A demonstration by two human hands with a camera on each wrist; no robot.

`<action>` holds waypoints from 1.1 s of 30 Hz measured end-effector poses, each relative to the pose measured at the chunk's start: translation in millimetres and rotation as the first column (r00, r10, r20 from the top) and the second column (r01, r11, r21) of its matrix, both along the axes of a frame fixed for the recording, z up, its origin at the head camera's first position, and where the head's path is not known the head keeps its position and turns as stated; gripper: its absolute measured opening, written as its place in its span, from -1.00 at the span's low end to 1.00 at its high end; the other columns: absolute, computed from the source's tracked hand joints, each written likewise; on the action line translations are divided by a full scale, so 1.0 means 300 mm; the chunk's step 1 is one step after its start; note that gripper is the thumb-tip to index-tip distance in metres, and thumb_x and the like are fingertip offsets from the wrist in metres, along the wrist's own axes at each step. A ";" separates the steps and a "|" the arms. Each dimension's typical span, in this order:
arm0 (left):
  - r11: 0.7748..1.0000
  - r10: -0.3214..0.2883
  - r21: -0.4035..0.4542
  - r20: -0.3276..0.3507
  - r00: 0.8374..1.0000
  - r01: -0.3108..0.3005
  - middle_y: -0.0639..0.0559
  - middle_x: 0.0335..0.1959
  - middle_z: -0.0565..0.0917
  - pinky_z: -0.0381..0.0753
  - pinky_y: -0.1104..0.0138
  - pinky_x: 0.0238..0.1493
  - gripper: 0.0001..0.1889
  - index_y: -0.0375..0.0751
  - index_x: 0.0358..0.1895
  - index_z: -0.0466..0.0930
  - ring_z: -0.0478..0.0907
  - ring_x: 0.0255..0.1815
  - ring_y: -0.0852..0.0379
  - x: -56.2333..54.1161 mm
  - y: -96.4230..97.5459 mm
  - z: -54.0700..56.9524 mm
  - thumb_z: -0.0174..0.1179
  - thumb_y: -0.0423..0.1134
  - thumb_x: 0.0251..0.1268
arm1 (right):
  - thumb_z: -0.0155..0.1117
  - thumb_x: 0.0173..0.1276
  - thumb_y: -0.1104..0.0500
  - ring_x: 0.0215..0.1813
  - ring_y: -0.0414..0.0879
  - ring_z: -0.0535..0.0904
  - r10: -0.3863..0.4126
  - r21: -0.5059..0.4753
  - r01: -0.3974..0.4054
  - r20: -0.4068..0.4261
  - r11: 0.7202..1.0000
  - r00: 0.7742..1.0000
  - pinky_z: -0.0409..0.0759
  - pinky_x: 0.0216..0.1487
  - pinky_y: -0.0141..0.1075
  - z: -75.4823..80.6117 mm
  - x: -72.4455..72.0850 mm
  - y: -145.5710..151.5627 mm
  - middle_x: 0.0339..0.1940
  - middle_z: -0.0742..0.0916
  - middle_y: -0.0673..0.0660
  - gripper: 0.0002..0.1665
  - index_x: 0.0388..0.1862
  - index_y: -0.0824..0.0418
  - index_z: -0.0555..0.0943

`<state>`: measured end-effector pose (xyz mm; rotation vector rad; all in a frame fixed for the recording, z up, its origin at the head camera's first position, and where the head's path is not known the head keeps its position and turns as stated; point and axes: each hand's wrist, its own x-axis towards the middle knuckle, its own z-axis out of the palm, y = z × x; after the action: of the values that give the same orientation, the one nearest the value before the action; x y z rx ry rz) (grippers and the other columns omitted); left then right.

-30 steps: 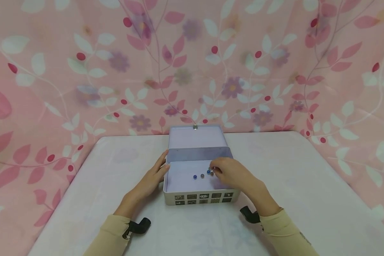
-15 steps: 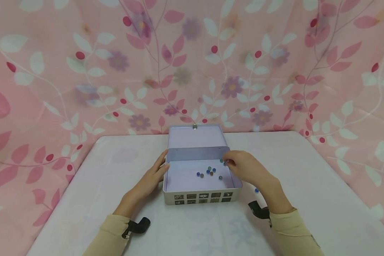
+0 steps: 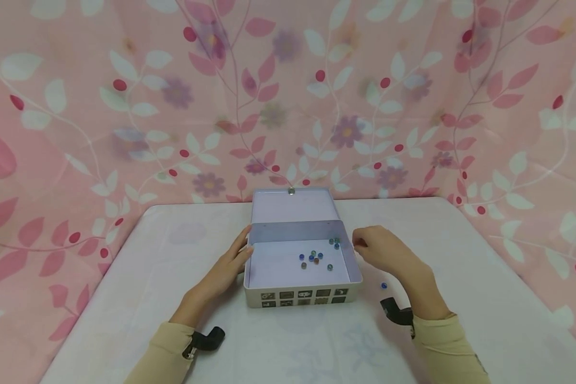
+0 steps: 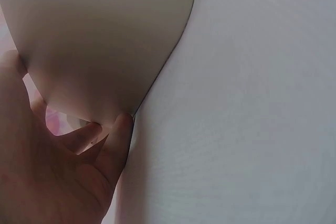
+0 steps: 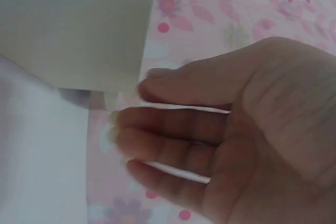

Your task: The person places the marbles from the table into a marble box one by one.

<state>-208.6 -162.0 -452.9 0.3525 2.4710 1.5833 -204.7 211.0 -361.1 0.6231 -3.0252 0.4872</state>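
A pale tin box (image 3: 297, 296) stands with its lid (image 3: 295, 205) raised at the back, and several glass marbles (image 3: 312, 258) lie on its floor. My left hand (image 3: 226, 266) holds the box's left side, thumb at the rim and fingers along the outer wall. In the left wrist view the fingertips (image 4: 123, 124) press the wall's end near the cloth. Just off the box's right side is my right hand (image 3: 384, 250), its fingers loosely bent and the palm bare in the right wrist view. A blue marble (image 3: 384, 286) lies on the table beneath the right wrist.
A white cloth covers the table (image 3: 197, 234). Behind it hangs a pink flowered curtain (image 3: 288, 106). Dark picture squares (image 3: 304, 294) mark the box's front. Black camera mounts (image 3: 208, 338) jut from both wrists.
My right hand has moved out of the box to the right, leaving more marbles on its floor. A blue marble now shows on the table. The left hand stays at the box.
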 end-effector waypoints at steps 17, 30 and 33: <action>1.000 -0.023 0.002 0.028 0.999 0.023 -0.23 0.63 -0.03 0.41 -0.11 0.41 -0.30 0.31 0.62 -0.23 0.22 0.53 -0.30 0.054 0.009 0.089 -0.15 0.20 0.56 | 0.34 0.09 0.29 -0.40 -0.04 0.50 -0.236 0.272 0.139 0.365 0.952 0.901 0.50 -0.40 -0.22 -0.026 0.018 0.077 -0.45 0.64 0.09 -0.90 -0.37 0.20 0.63; 1.000 -0.017 -0.004 0.024 1.000 0.017 -0.23 0.62 -0.01 0.42 -0.11 0.40 -0.32 0.32 0.62 -0.23 0.30 0.48 -0.31 0.052 0.010 0.088 -0.15 0.16 0.58 | 0.23 0.23 0.39 -0.52 -0.03 0.55 -0.281 0.241 0.185 0.471 0.953 0.836 0.49 -0.50 -0.32 -0.090 -0.001 0.082 -0.52 0.63 0.17 -0.83 -0.19 0.30 0.62; 1.000 -0.009 -0.010 0.025 1.000 0.009 -0.21 0.62 0.00 0.41 -0.12 0.41 -0.31 0.32 0.62 -0.22 0.31 0.48 -0.30 0.055 0.012 0.090 -0.14 0.17 0.57 | 0.24 0.24 0.37 -0.50 -0.02 0.56 -0.287 0.237 0.193 0.475 0.952 0.832 0.50 -0.49 -0.32 -0.095 -0.002 0.082 -0.50 0.63 0.17 -0.81 -0.14 0.31 0.61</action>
<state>-192.2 -158.5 -426.0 0.3396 2.4541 1.5619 -205.3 235.5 -389.7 0.1056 -3.6079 0.4218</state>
